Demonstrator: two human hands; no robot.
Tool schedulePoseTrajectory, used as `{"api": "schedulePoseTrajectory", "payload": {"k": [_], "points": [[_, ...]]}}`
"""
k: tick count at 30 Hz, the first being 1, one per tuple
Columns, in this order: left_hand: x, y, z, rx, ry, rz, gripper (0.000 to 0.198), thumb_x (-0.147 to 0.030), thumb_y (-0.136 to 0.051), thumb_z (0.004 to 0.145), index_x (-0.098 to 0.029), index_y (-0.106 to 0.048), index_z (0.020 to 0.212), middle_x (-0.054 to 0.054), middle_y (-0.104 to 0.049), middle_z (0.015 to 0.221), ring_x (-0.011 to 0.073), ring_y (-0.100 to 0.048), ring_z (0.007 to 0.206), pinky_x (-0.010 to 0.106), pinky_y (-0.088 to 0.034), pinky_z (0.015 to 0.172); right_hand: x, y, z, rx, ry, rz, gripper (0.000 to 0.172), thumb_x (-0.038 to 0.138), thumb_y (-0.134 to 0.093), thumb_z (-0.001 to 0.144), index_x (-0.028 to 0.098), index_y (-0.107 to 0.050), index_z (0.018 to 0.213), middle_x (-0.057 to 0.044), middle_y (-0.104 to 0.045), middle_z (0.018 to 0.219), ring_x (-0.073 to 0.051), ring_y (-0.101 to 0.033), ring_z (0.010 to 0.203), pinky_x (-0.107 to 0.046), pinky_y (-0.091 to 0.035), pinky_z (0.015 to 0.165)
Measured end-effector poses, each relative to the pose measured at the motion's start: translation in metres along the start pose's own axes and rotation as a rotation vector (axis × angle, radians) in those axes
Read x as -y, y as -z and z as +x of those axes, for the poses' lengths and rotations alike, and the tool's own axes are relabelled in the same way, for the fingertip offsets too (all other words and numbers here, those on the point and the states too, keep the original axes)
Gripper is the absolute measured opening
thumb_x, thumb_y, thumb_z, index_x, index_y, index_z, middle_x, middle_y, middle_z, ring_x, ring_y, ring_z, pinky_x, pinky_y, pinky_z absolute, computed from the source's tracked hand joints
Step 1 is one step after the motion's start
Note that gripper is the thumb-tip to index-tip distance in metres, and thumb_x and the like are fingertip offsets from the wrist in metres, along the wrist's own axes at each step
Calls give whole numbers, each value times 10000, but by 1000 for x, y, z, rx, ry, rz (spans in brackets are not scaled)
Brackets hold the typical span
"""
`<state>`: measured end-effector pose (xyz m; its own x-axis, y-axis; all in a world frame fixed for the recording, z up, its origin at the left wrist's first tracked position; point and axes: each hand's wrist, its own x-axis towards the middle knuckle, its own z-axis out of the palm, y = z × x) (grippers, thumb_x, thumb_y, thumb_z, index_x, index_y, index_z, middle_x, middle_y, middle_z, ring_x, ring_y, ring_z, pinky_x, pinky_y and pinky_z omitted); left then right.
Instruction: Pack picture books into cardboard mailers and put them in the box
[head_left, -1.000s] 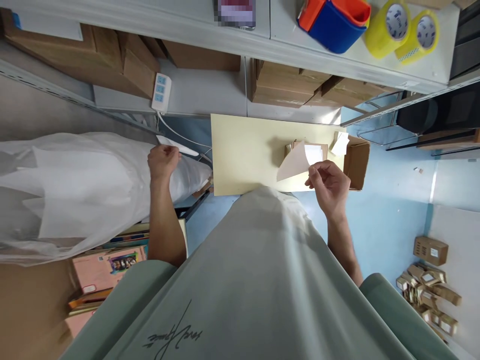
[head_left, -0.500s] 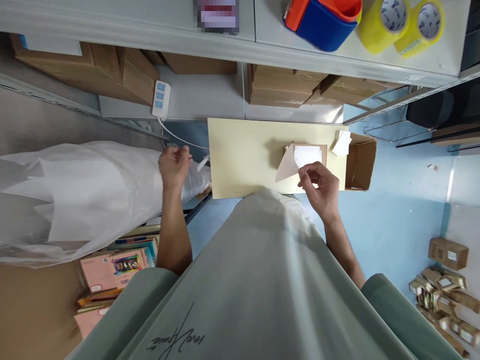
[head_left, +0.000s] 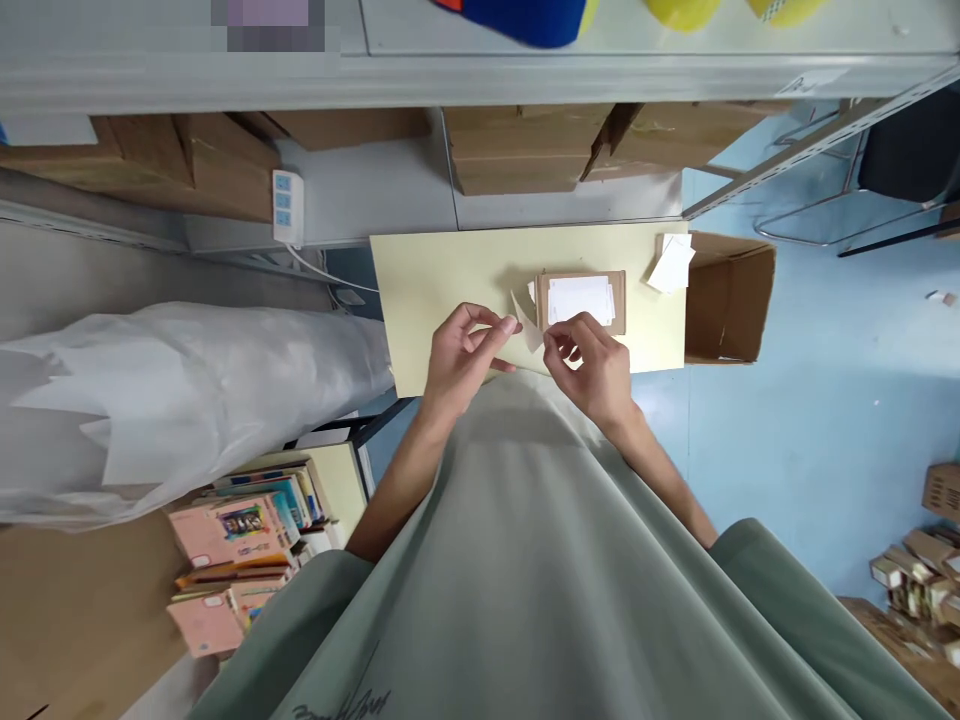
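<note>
Head view — left hand (head_left: 465,352) and right hand (head_left: 594,368) both pinch a small pale sheet (head_left: 529,328) over the desk (head_left: 442,270), just beside the cardboard tray (head_left: 619,312) of white slips (head_left: 579,298) — held, not yet set down.

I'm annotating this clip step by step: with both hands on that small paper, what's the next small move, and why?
Likely draw the hands slightly apart to spread the paper piece: the left hand and right hand each pinch an opposite edge, and it sits bent between them, beside the cardboard box of white cards.
</note>
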<state>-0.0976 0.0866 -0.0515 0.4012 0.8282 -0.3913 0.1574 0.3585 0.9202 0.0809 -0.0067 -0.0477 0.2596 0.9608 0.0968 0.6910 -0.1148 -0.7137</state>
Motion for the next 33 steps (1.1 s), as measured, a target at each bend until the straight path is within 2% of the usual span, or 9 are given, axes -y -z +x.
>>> {"api": "schedulePoseTrajectory", "payload": {"k": [4, 9, 13, 16, 20, 24, 30, 33], "points": [[2, -41, 7, -56, 34, 9, 560, -737, -826, 911, -253, -557, 996, 45, -701, 1070, 271, -822, 1139, 239, -663, 573, -25, 13, -3, 2, 36, -35, 154, 272, -593, 1116, 242, -708, 1019, -21, -762, 961, -131, -704, 707, -282, -484, 603], [10, -81, 12, -126, 49, 12, 534, -621, -892, 868, -266, -522, 1013, 26, -706, 1057, 211, -796, 1039, 219, -640, 562, -56, 29, -7, 61, 41, -16, 178, 288, -569, 1143, 238, -708, 1043, -20, -750, 951, -131, -692, 722, -283, -459, 605], [15, -105, 15, -155, 38, 12, 541, -592, -920, 856, -270, -518, 1022, 19, -701, 1052, 186, -785, 976, 196, -602, 538, -76, 36, -9, 138, 18, -4, 215, 317, -536, 1169, 231, -705, 1066, -27, -747, 971, -132, -687, 741, -284, -458, 617], [20, -115, 20, -191, 12, -37, 545, -599, -942, 844, -266, -541, 1004, -3, -668, 992, 154, -754, 887, 181, -586, 524, -85, 39, -9, 175, 31, -1, 251, 350, -517, 1193, 230, -715, 1095, -30, -746, 980, -134, -686, 752, -281, -455, 619], [22, -120, 25, -259, -7, -101, 530, -573, -983, 815, -257, -591, 982, -3, -669, 993, 123, -709, 805, 163, -567, 502, -91, 41, -12, 214, 40, 23, 325, 487, -547, 1210, 233, -740, 1149, -43, -767, 1025, -138, -688, 747, -283, -478, 623], [18, -114, 27, -326, 11, -97, 519, -552, -1000, 791, -262, -617, 987, -1, -697, 1007, 124, -706, 806, 148, -537, 467, -100, 46, -15, 224, -12, 127, 395, 608, -611, 1170, 243, -764, 1173, -52, -789, 1078, -142, -699, 728, -303, -543, 660], [11, -100, 22, -358, 59, -122, 521, -507, -1029, 721, -261, -643, 971, -12, -699, 978, 124, -715, 823, 124, -497, 438, -134, 59, -11, 24, -290, 351, 458, 685, -624, 1127, 258, -773, 1060, -30, -790, 1008, -155, -693, 724, -338, -605, 710], [11, -96, 19, -341, 83, -132, 503, -479, -1024, 718, -260, -640, 958, -14, -709, 972, 112, -699, 782, 123, -482, 430, -147, 59, -8, -2, -413, 459, 496, 751, -712, 1043, 260, -781, 1024, -23, -794, 981, -159, -684, 711, -349, -608, 697]]}}
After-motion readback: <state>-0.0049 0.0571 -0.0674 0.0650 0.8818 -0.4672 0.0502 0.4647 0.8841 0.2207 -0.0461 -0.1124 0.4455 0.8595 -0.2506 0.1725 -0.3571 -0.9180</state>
